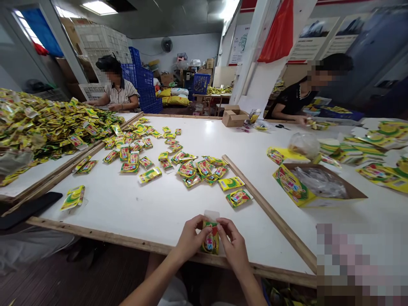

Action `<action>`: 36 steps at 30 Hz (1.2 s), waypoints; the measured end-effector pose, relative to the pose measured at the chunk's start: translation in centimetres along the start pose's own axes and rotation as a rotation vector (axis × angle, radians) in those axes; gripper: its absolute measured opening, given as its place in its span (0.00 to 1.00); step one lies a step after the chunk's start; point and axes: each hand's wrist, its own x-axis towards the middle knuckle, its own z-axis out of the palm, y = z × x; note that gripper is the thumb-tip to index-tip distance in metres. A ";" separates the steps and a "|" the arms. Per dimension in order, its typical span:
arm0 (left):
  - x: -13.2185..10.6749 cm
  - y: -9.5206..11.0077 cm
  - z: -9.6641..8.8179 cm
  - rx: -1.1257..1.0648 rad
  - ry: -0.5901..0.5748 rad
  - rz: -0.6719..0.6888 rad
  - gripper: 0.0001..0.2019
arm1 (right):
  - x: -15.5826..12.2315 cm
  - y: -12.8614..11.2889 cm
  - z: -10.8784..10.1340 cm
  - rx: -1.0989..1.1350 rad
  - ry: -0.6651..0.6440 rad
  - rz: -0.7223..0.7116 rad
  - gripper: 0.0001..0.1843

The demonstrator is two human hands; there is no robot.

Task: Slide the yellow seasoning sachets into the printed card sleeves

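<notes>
My left hand [191, 236] and my right hand [234, 242] both pinch one small yellow-green packet [211, 240] over the near edge of the white table [153, 204]. A clear flap sticks up from the packet's top between my thumbs. Several more yellow-green packets [191, 168] lie scattered on the table ahead. Two packets [234, 191] rest closest, just beyond my hands to the right.
A wooden strip [270, 212] runs diagonally along the right. An open cardboard box [318, 185] with plastic bags stands beyond it. A big heap of packets [41, 123] fills the left table. Two people sit at the far side. A black phone [27, 208] lies left.
</notes>
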 end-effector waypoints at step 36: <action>-0.2 1.4 0.9 -0.094 0.182 -0.059 0.10 | 0.3 -1.7 0.0 -0.022 -0.058 -0.028 0.16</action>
